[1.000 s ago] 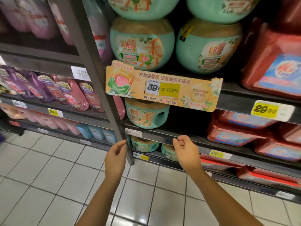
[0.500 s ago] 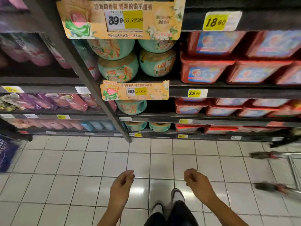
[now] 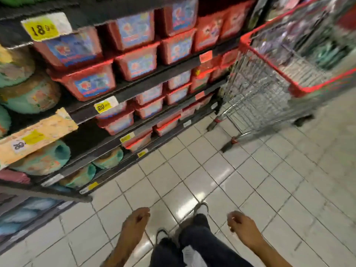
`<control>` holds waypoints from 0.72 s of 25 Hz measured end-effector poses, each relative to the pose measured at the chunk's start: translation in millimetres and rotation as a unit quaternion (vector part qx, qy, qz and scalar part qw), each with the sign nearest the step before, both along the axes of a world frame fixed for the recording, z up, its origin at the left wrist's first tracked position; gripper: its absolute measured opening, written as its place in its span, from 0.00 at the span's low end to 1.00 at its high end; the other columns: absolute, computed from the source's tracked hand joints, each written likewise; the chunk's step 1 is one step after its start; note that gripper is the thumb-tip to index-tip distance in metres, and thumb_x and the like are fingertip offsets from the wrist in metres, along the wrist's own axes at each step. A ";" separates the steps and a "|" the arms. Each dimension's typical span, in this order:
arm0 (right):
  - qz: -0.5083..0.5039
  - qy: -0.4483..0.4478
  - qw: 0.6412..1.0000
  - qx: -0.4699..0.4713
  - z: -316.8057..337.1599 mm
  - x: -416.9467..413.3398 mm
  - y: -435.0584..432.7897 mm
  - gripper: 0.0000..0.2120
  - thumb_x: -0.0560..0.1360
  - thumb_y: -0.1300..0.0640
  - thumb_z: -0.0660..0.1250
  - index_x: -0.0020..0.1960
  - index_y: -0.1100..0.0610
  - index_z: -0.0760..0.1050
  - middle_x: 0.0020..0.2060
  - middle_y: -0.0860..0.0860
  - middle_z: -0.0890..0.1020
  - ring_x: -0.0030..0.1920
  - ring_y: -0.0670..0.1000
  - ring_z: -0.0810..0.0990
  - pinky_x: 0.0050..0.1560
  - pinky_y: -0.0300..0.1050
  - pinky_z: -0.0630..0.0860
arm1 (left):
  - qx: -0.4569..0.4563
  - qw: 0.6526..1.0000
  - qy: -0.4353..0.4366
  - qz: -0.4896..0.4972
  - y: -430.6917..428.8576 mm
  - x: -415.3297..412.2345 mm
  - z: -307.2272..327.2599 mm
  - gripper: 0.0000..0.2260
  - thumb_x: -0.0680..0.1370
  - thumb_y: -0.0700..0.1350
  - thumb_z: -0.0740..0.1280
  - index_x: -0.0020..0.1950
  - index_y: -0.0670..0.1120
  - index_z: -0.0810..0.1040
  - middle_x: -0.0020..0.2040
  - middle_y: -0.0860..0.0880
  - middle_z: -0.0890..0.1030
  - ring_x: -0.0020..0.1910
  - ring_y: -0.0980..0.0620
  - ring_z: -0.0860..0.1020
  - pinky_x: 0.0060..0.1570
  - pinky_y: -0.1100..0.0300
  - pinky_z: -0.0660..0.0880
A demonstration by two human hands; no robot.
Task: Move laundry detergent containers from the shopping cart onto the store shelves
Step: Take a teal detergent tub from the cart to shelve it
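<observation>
While the view has swung to the right since half a second ago, the shopping cart (image 3: 268,63), before only a sliver at the right edge, now fills the upper right of the frame. Both hands stay low at the bottom, as before: the left hand (image 3: 134,222) and the right hand (image 3: 242,228) hang with fingers loosely curled, holding nothing.

The round teal detergent containers (image 3: 32,95) sit on the shelves (image 3: 146,83) at the left edge, partly cut off, beside stacked red boxes (image 3: 90,81). Everything is smeared by motion. Something greenish shows inside the cart, but I cannot tell what it is. An orange promotion sign (image 3: 36,135) hides part of one teal container.

Between the shelves and the cart, the tiled floor (image 3: 250,180) lies open around the person's dark trouser legs (image 3: 192,237).
</observation>
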State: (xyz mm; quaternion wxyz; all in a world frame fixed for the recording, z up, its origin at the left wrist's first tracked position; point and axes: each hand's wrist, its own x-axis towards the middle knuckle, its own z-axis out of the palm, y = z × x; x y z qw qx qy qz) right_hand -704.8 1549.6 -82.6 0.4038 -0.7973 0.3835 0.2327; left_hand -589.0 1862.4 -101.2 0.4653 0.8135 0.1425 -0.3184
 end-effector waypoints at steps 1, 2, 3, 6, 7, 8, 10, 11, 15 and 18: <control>-0.042 0.002 0.999 -0.003 2.7 -20.0 -12.0 0.07 0.81 0.58 0.60 0.49 0.58 0.77 0.45 0.55 0.82 0.45 0.55 0.81 0.48 0.43 0.75 | -0.003 0.999 -0.008 -0.041 -18.4 9.3 2.8 0.06 0.78 0.38 0.66 0.53 0.46 0.80 0.52 0.42 0.83 0.54 0.44 0.80 0.59 0.53 0.74; -0.080 0.004 0.997 -0.002 3.3 -39.5 -23.0 0.07 0.81 0.57 0.60 0.50 0.58 0.76 0.46 0.56 0.82 0.45 0.55 0.80 0.48 0.42 0.74 | -0.004 0.997 -0.014 -0.078 -37.3 18.1 6.1 0.06 0.79 0.38 0.66 0.54 0.46 0.80 0.53 0.42 0.83 0.54 0.43 0.80 0.57 0.53 0.75; -0.120 0.006 0.993 -0.003 4.0 -60.0 -33.7 0.07 0.81 0.57 0.60 0.51 0.57 0.75 0.46 0.55 0.82 0.44 0.54 0.80 0.47 0.41 0.74 | -0.006 0.994 -0.017 -0.110 -59.2 25.8 9.2 0.07 0.79 0.39 0.65 0.55 0.45 0.80 0.53 0.42 0.82 0.54 0.43 0.80 0.57 0.54 0.75; -0.237 0.014 0.971 0.005 3.3 -114.0 -63.3 0.09 0.81 0.56 0.60 0.53 0.59 0.76 0.46 0.56 0.83 0.39 0.51 0.80 0.41 0.38 0.73 | 0.000 0.978 -0.043 -0.204 -129.4 37.8 18.7 0.08 0.80 0.40 0.64 0.57 0.44 0.80 0.54 0.43 0.82 0.55 0.44 0.79 0.59 0.54 0.73; -0.272 0.016 0.962 0.014 0.5 -130.8 -71.9 0.09 0.81 0.57 0.60 0.52 0.60 0.76 0.45 0.56 0.83 0.37 0.51 0.79 0.39 0.38 0.73 | 0.001 0.970 -0.053 -0.236 -154.0 37.5 20.6 0.08 0.80 0.40 0.64 0.58 0.44 0.80 0.54 0.43 0.82 0.55 0.44 0.79 0.58 0.55 0.73; -0.306 0.021 0.952 0.022 -2.6 -146.4 -80.8 0.08 0.80 0.58 0.60 0.50 0.61 0.76 0.43 0.57 0.82 0.37 0.51 0.79 0.38 0.38 0.73 | -0.002 0.965 -0.057 -0.256 -179.9 35.8 22.9 0.09 0.80 0.40 0.64 0.58 0.44 0.80 0.53 0.43 0.82 0.53 0.45 0.79 0.55 0.56 0.73; -0.354 0.040 0.933 0.043 -8.2 -175.2 -103.4 0.08 0.79 0.60 0.61 0.47 0.62 0.77 0.40 0.58 0.82 0.35 0.53 0.78 0.37 0.39 0.72 | -0.007 0.960 -0.051 -0.275 -233.2 26.9 24.8 0.08 0.79 0.40 0.65 0.57 0.44 0.80 0.52 0.43 0.82 0.51 0.47 0.79 0.50 0.58 0.73; -0.368 0.049 0.927 0.055 -9.6 -187.3 -117.5 0.08 0.79 0.61 0.62 0.45 0.62 0.78 0.39 0.58 0.82 0.34 0.53 0.77 0.35 0.39 0.72 | -0.007 0.959 -0.045 -0.279 -258.7 20.5 23.7 0.09 0.79 0.40 0.65 0.58 0.43 0.80 0.52 0.43 0.82 0.52 0.47 0.79 0.51 0.57 0.73; -0.362 0.024 0.930 0.061 -2.2 -214.3 -200.0 0.06 0.76 0.61 0.64 0.41 0.57 0.76 0.38 0.55 0.82 0.34 0.50 0.79 0.30 0.32 0.71 | -0.003 0.958 -0.007 -0.285 -351.6 -11.5 15.7 0.11 0.80 0.41 0.64 0.62 0.42 0.78 0.56 0.42 0.80 0.56 0.45 0.78 0.60 0.50 0.72; -0.367 -0.033 0.929 0.027 12.4 -212.0 -272.6 0.03 0.77 0.59 0.66 0.48 0.57 0.77 0.42 0.55 0.83 0.37 0.49 0.81 0.36 0.34 0.73 | 0.010 0.958 0.024 -0.285 -406.7 -28.8 9.9 0.11 0.81 0.41 0.62 0.62 0.43 0.77 0.57 0.42 0.80 0.55 0.46 0.78 0.59 0.51 0.73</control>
